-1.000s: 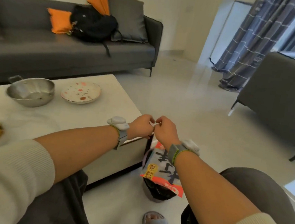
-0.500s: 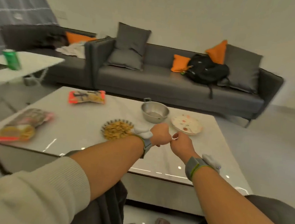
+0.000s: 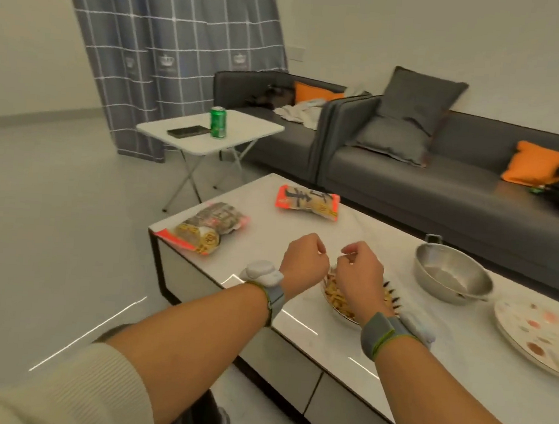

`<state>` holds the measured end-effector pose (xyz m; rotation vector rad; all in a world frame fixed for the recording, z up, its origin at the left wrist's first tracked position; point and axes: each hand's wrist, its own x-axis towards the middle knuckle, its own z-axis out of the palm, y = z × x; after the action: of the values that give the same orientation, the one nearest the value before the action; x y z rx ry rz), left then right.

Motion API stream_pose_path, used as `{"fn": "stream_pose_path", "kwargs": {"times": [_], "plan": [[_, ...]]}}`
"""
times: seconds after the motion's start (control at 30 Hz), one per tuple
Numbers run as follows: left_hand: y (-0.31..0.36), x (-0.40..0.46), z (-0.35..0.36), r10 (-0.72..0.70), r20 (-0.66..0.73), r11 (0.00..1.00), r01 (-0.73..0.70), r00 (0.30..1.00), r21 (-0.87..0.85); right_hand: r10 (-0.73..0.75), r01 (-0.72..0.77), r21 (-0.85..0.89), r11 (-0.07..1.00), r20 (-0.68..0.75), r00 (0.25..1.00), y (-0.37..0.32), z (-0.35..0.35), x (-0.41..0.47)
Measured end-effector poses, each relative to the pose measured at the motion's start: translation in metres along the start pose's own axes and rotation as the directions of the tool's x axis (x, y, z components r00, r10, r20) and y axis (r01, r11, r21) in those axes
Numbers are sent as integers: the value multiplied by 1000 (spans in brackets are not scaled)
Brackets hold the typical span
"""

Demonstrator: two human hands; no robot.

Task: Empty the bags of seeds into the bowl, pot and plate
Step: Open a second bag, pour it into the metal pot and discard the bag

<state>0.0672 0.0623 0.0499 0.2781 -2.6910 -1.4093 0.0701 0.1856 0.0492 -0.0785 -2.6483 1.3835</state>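
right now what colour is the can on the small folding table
Green can, seen best in the head view.

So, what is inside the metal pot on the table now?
The metal pot looks empty: its bare steel bottom shows, with no seeds. The near inner wall is hidden by its own rim.

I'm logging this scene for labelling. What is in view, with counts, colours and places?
seed bags: 2, orange-red, far left of coffee table
bowl: 1, holds seeds, under the hands
pot: 1, steel, right of bowl
plate: 1, white, speckled, table's right end
coffee table: 1, white
folding table: 1, white, by curtain
can: 1, green, on folding table
phone: 1, black, beside can
sofa: grey, behind table
left hand: curled
right hand: curled
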Motion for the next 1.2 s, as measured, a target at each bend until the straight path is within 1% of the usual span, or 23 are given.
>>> {"fn": "stream_pose_path", "kwargs": {"times": [0.03, 0.1, 0.13, 0.2, 0.27, 0.33, 0.4, 0.47, 0.6, 0.67, 0.73, 0.87, 1.0, 1.1, 1.13, 1.2], "plan": [[-1, 4, -6, 4, 8, 999, -5, 1000, 41, -19, 19, 18, 1000, -5, 1000, -5, 4, 2], [-25, 20, -30, -27, -55, 997, 31, 998, 76, -42, 40, 36, 999, 68, 997, -17, 44, 11], [-35, 25, -43, -45, -89, 995, 53, 995, 85, -40, 35, 47, 998, 119, 992, -23, 60, 11], [-66, 30, -75, -119, -161, 979, 143, 980, 144, -44, 22, 88, 996, 257, 966, -37, 107, 9], [-87, 31, -94, -158, -199, 964, 195, 967, 181, -26, -17, 123, 992, 336, 941, -44, 131, 3], [-96, 29, -110, -185, -212, 950, 230, 960, 212, 10, -75, 158, 985, 376, 926, -47, 145, 0], [-117, 31, -127, -218, -246, 926, 280, 944, 253, 53, -144, 172, 974, 449, 892, -49, 168, -4], [-141, 32, -144, -254, -248, 906, 320, 935, 278, 93, -210, 176, 962, 512, 854, -54, 193, -9], [-166, 32, -167, -276, -215, 896, 332, 937, 294, 154, -336, 213, 918, 588, 794, -57, 230, -14], [-179, 31, -179, -288, -192, 888, 337, 938, 313, 191, -415, 229, 880, 630, 753, -63, 251, -13], [-189, 32, -183, -293, -179, 886, 337, 939, 320, 218, -478, 243, 844, 659, 720, -69, 262, -13], [-204, 33, -188, -271, -144, 878, 306, 952, 368, 254, -544, 262, 797, 672, 696, -82, 276, -10], [-210, 41, -190, -264, -135, 869, 297, 955, 395, 302, -577, 275, 769, 638, 708, -86, 293, -6], [-214, 46, -191, -254, -167, 865, 301, 953, 402, 330, -600, 299, 742, 616, 715, -87, 299, -3], [-215, 47, -192, -255, -186, 846, 312, 949, 433, 324, -597, 319, 736, 608, 724, -88, 298, -2], [-214, 49, -190, -270, -229, 791, 351, 935, 501, 283, -555, 378, 741, 573, 769, -92, 290, 1]]}}
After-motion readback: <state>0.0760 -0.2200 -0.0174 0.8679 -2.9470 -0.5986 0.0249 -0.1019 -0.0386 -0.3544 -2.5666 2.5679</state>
